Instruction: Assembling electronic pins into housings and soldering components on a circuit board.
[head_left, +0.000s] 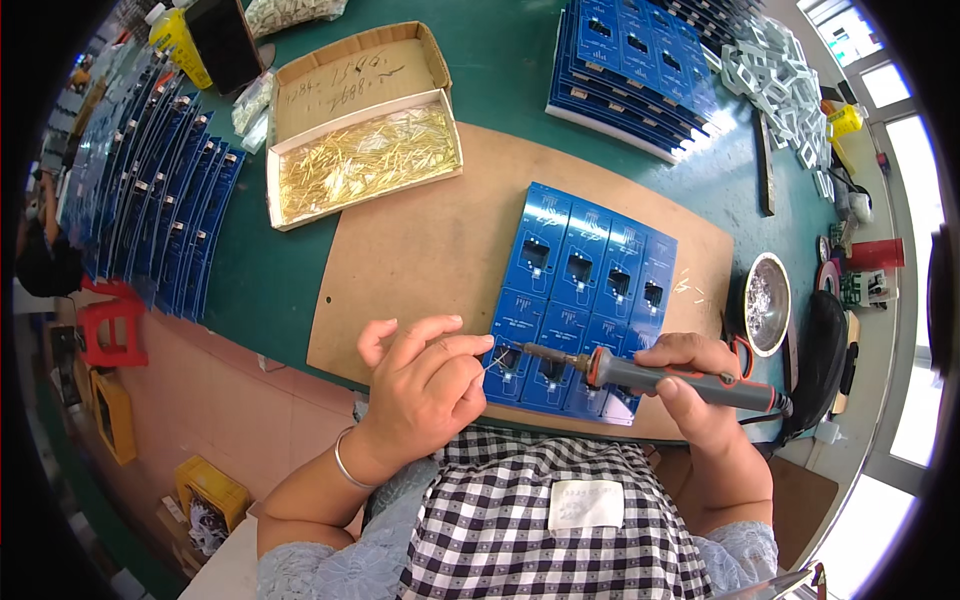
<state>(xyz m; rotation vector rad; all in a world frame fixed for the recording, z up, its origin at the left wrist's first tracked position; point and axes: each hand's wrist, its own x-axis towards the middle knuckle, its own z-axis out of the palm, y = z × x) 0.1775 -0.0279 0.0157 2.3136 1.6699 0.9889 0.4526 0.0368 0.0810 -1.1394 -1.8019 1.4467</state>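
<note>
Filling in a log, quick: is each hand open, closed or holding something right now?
Left hand: fingertips closed, seemingly pinching a thin wire-like piece.
Right hand: closed around the grey soldering iron.

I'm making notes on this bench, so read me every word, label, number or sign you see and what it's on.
Cardboard lid: dark handwriting, upside down; not copied out.
Blue circuit board in the middle: white print, too small to read.
White patch on the checked apron: faint print, too blurred to read.
Yellow bottle: print too small to read.
</note>
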